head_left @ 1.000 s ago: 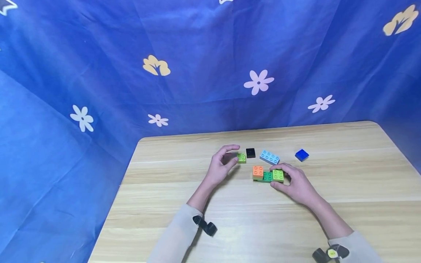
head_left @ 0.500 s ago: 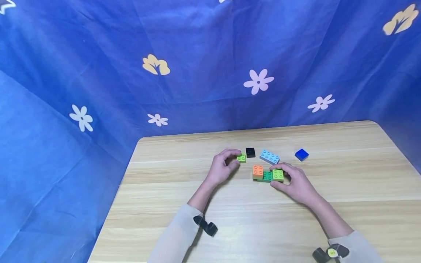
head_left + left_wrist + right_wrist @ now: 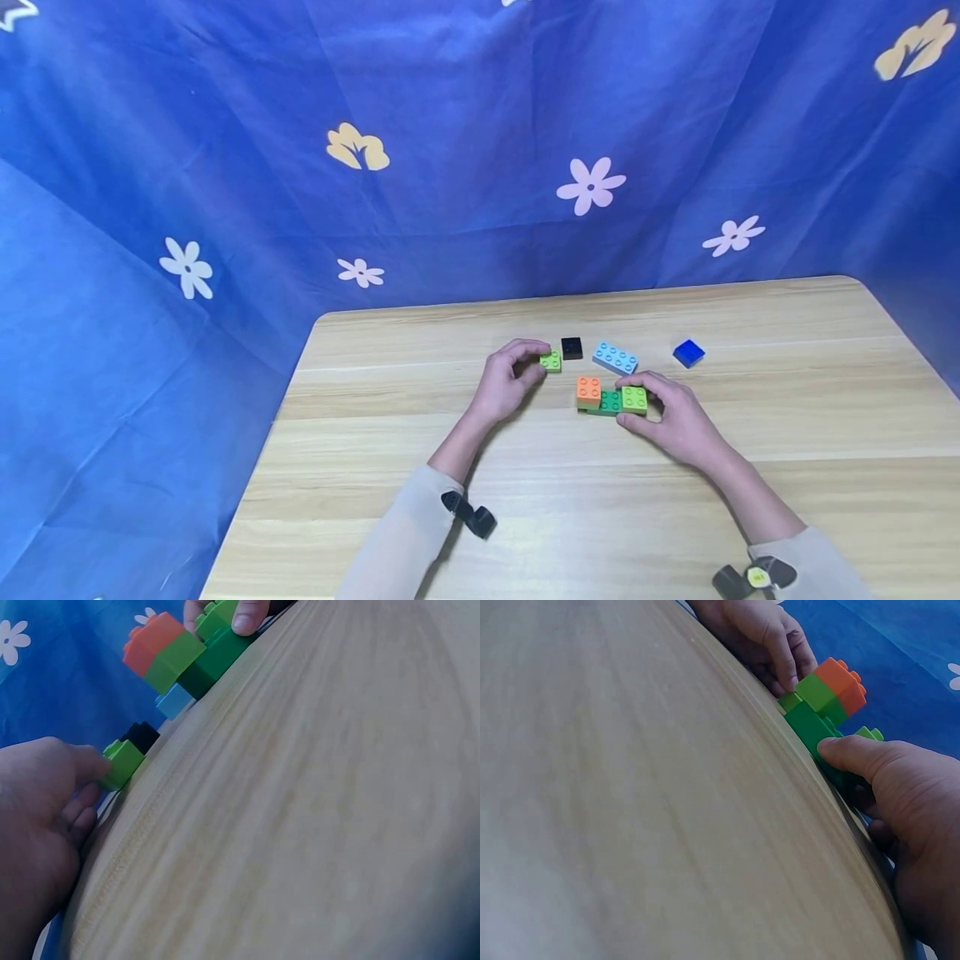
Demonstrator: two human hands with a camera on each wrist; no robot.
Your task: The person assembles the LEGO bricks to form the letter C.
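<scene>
My left hand (image 3: 504, 385) pinches a small lime green brick (image 3: 551, 361) between thumb and fingers on the table, left of the other bricks. With thumb in front and fingers behind, my right hand (image 3: 677, 423) grips the right end of a built piece. Its base is a long dark green brick (image 3: 611, 403). On that base's right end sits a lime green brick (image 3: 634, 400); the left end carries an orange brick (image 3: 154, 643) stacked on another lime green brick (image 3: 174, 662), as the left wrist view shows.
A black brick (image 3: 572, 348) lies just right of the left hand's brick. Behind the built piece is a light blue brick (image 3: 615, 357), and a dark blue brick (image 3: 688, 353) lies farther right. A blue curtain (image 3: 465, 167) hangs beyond the table's (image 3: 570, 517) back edge.
The left hand's fingers have closed down onto the small lime green brick, which they stood open beside a second ago. The right hand and the built piece have stayed in place.
</scene>
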